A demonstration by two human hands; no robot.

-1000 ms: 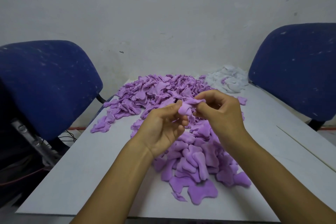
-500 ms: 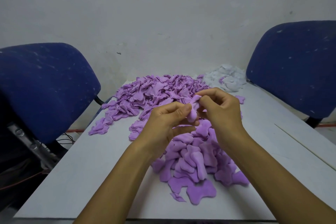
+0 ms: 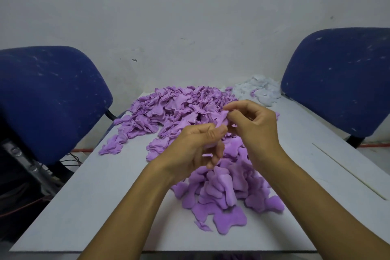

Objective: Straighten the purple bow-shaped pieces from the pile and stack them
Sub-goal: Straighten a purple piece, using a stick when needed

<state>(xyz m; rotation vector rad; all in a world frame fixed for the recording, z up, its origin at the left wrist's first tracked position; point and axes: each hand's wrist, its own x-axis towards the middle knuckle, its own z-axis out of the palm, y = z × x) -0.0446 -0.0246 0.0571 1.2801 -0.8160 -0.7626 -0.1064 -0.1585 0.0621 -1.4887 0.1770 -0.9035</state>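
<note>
Both hands hold one crumpled purple bow-shaped piece (image 3: 221, 119) in the air above the table. My left hand (image 3: 196, 148) pinches its lower end between thumb and fingers. My right hand (image 3: 253, 126) pinches its upper end with thumb and forefinger. A big loose pile of purple pieces (image 3: 175, 110) covers the far middle of the table. Nearer me, under my hands, lies a lower heap of flatter purple pieces (image 3: 223, 192), its top hidden by my hands.
The pieces lie on a grey table (image 3: 88, 207). A heap of white scraps (image 3: 259, 91) sits at the far right corner. Blue chairs stand at the left (image 3: 48, 99) and right (image 3: 341, 78). A white wall is behind.
The hands have shifted slightly while working the piece between them: the left thumb now sits over its lower end and the right fingers have pulled its upper end higher.
</note>
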